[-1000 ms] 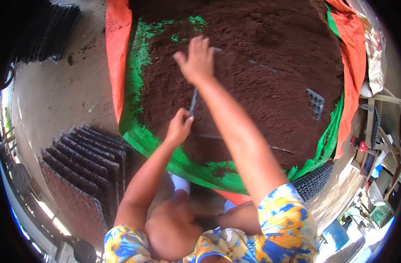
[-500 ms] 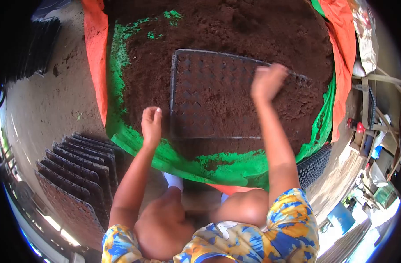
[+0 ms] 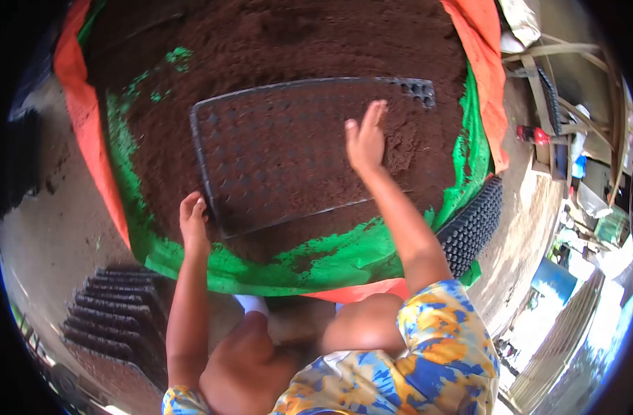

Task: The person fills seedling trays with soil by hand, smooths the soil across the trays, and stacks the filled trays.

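Observation:
A black seedling tray point(image 3: 202, 155) lies flat in dark brown soil point(image 3: 289, 55). Its cells are mostly filled, and its ribs show through the soil; a few unfilled cells appear at the upper right corner. My right hand point(image 3: 367, 142) is over the tray's right part, fingers stretched and thumb apart, beside a small mound of loose soil point(image 3: 401, 142). Just outside the tray's lower left edge is my left hand point(image 3: 193, 221), its fingers loosely bent and apart, with nothing visible in them.
Green sheeting point(image 3: 261, 273) and orange sheeting point(image 3: 88, 131) border the soil. Stacked black trays point(image 3: 112, 311) stand at lower left, and another black tray point(image 3: 472, 225) leans at right. A red bottle point(image 3: 533, 135) and wooden pieces point(image 3: 565, 52) are farther right.
The view has shifted, and the tray appears turned and farther left. My right hand has moved from the tray's far edge inward, with its fingers now extended. Unfilled corner cells now show.

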`<state>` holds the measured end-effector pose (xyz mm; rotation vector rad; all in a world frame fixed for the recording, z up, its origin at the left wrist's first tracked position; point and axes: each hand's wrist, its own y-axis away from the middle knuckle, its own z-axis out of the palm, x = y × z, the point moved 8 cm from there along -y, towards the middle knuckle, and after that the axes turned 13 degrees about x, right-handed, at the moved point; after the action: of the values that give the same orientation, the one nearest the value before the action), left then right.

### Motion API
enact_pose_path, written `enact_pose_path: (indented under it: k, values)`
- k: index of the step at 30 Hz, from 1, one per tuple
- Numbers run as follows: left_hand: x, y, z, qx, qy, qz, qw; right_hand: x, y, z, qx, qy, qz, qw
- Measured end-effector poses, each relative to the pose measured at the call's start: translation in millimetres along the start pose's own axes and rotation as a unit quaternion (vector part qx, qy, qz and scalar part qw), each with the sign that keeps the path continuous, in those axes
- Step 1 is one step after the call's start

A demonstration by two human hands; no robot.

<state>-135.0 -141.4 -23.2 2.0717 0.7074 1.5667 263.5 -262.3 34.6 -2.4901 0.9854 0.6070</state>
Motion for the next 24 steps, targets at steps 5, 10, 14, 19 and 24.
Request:
enact_pose_path:
  k: [5, 10, 14, 19, 24]
  values:
    - [-11.2, 1.6, 15.5, -0.05, -0.008, -0.029, 0.998, -125.8, 172.9, 46.9, -0.274, -0.112, -0.312, 0.903]
    - [-5.0, 13.4, 18.1, -0.102, -0.032, 0.002, 0.994, -10.6, 84.4, -0.5, -0.219, 0.04, -0.225, 0.949]
    - [42.4, 44.3, 25.4, -0.103, -0.027, 0.095, 0.99, 64.4, 27.3, -63.5, -0.084, 0.091, 0.0, 0.992]
    - [28.0, 30.6, -44.0, -0.075, -0.045, 0.065, 0.994, 87.6, 101.8, -99.2, 0.107, 0.245, 0.022, 0.963]
    - [38.1, 19.4, -81.8, -0.036, -0.081, 0.083, 0.993, 73.6, 41.4, -67.3, 0.093, 0.14, -0.012, 0.986]
